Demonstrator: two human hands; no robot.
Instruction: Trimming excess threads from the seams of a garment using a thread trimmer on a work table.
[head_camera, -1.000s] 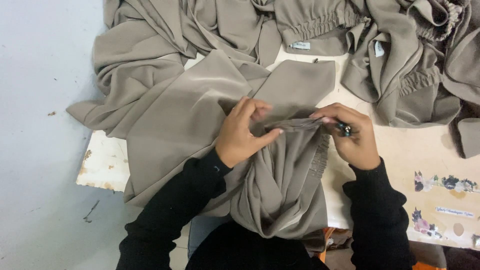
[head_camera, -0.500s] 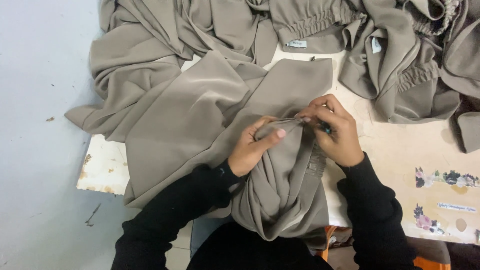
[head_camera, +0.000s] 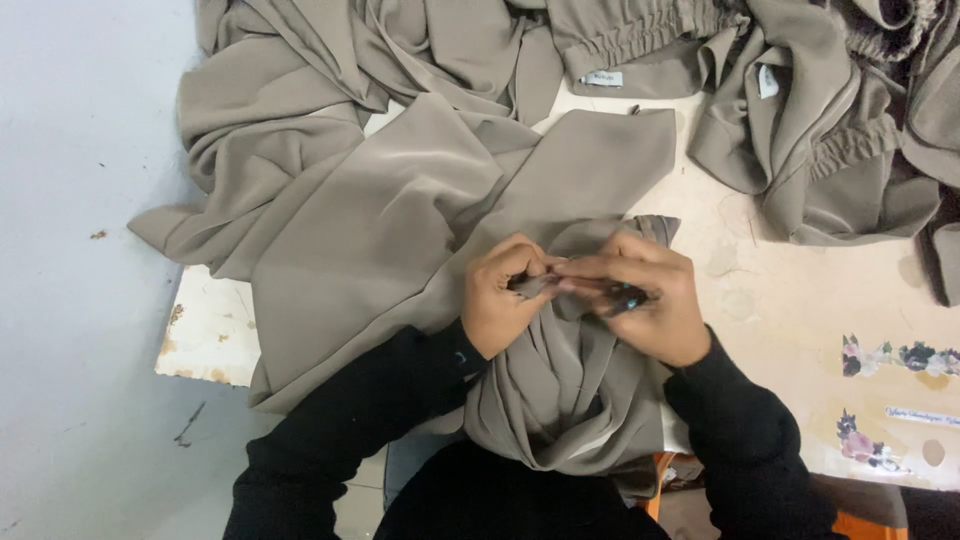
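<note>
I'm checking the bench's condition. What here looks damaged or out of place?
The table's near-left corner is chipped, its pale coating flaked with brownish patches. The taupe fabric lies loosely heaped, with one fold hanging over that edge.

Left hand: drawn in from its earlier spread, now meeting the right hand.
Taupe garment: waistband fold, earlier stretched between them, now bunched at the table's near edge.

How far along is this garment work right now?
Looks done: taupe garments with gathered waistbands piled at the table's far edge. In hand: left hand and right hand pinch one garment's edge, right holding a small dark tool. Left: cannot tell.
</note>
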